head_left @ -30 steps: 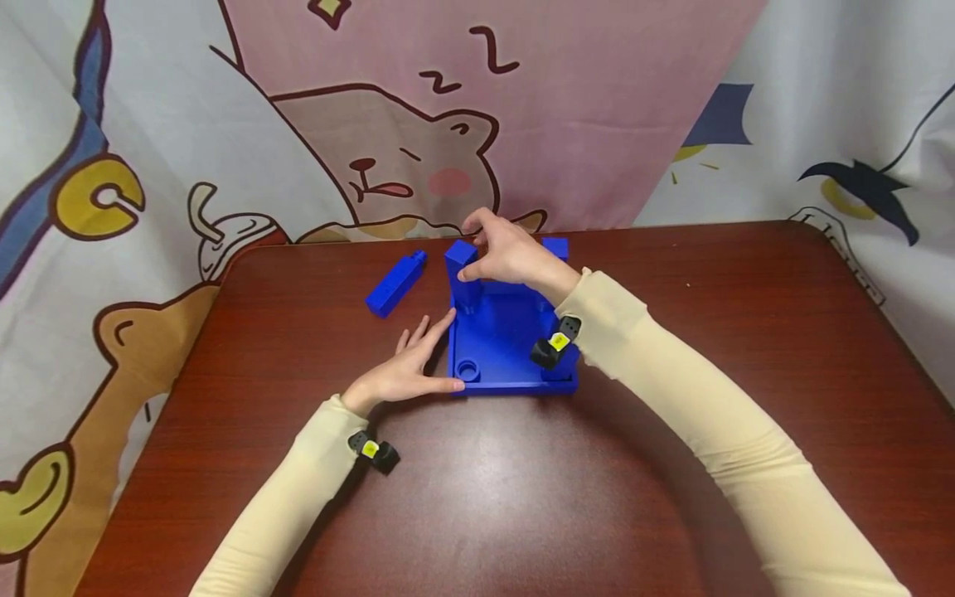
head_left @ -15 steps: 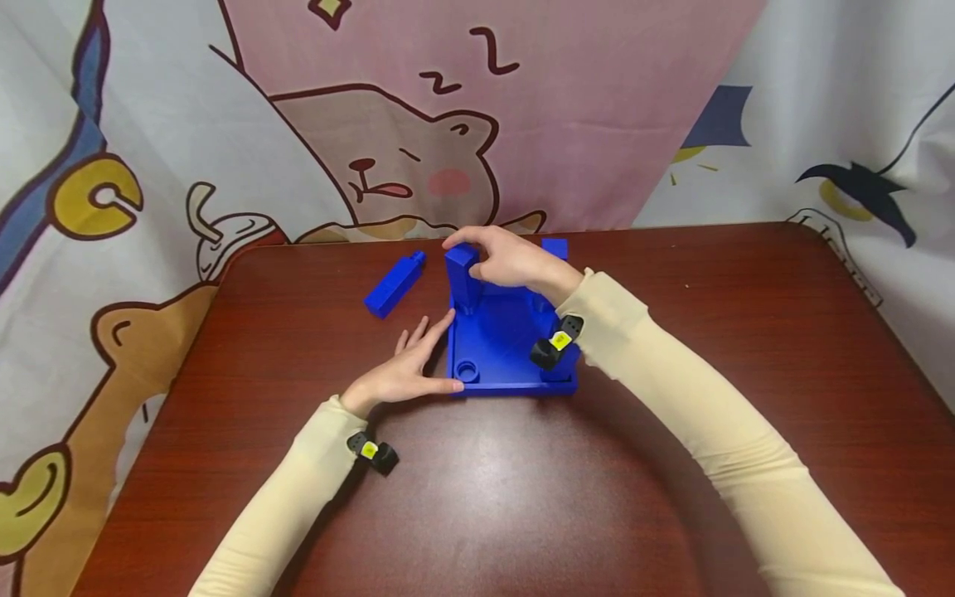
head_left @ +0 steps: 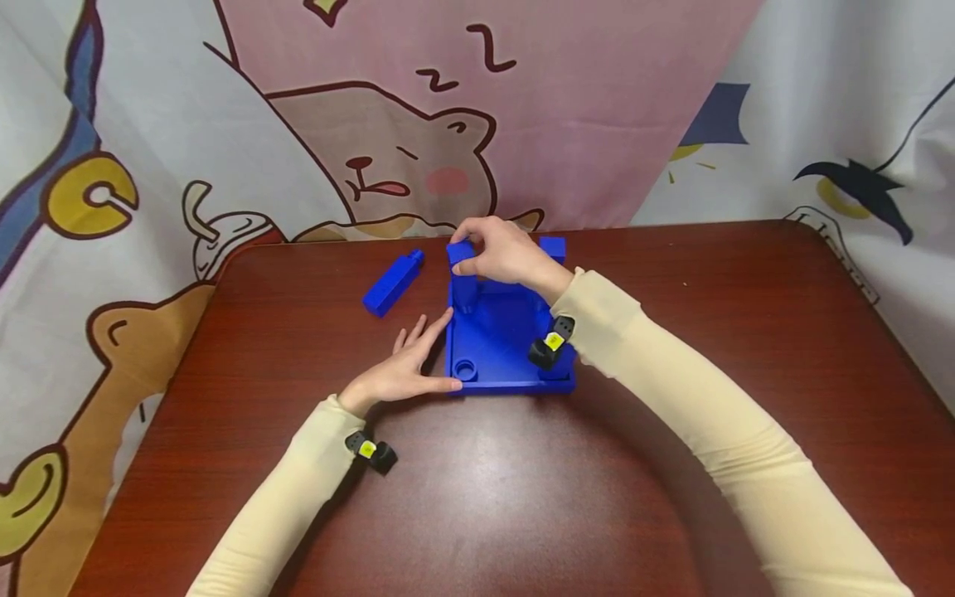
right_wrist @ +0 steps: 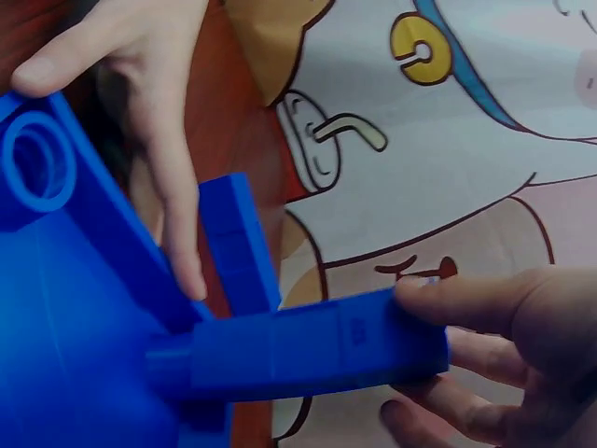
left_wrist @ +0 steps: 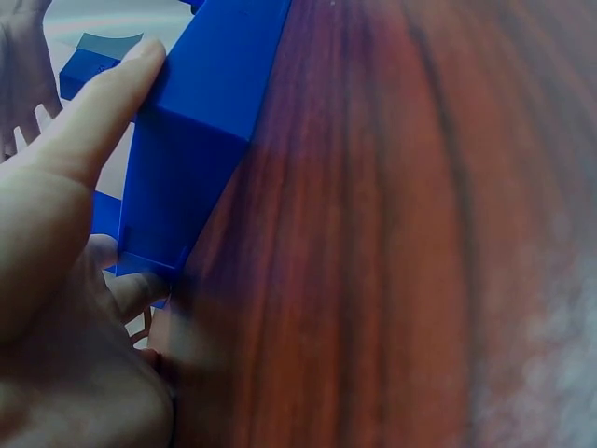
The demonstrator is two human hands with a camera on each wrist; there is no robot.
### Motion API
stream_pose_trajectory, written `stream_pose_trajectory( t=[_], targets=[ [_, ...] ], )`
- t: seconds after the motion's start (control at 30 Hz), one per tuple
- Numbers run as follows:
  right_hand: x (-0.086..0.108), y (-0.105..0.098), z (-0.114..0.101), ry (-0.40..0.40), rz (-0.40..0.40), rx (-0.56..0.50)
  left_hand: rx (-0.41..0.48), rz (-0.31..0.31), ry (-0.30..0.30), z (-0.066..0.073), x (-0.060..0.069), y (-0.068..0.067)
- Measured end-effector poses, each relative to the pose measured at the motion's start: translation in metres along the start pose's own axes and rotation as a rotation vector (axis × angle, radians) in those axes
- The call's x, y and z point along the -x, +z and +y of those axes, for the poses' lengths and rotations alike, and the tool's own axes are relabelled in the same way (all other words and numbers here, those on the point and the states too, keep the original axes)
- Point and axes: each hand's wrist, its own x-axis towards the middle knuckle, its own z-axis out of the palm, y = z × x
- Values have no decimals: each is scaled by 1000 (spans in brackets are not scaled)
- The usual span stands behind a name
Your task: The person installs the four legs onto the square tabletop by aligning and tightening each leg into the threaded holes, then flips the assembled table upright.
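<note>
A blue square leg (head_left: pixel 465 288) stands upright at the far left corner of a blue tray-like board (head_left: pixel 501 336). My right hand (head_left: pixel 509 252) pinches its top between thumb and fingers; the right wrist view shows the leg's narrower round end meeting the board. My left hand (head_left: pixel 399 375) rests along the board's left side with straight fingers. Its thumb touches the near left corner, beside an open round socket (head_left: pixel 465 370), and its index finger touches the left rim. In the left wrist view the thumb (left_wrist: pixel 107 103) lies on the board's edge.
Another blue leg (head_left: pixel 393 283), with a round peg end, lies on the brown table (head_left: pixel 298 348) left of the board. A further blue leg (head_left: pixel 553 247) rises at the far right corner, partly hidden by my right wrist. A printed curtain (head_left: pixel 597 108) hangs behind the table.
My right hand's fingers have shifted round the top of the standing leg, from a loose spread to a pinch, and the leg looks slightly turned. My left hand stays in place.
</note>
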Motion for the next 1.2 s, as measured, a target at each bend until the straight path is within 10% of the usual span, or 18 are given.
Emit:
stream_pose_trajectory(
  t=[1.2],
  targets=[
    [1,9,-6,132,201,119,-6,-17,2,4,3,1]
  ],
)
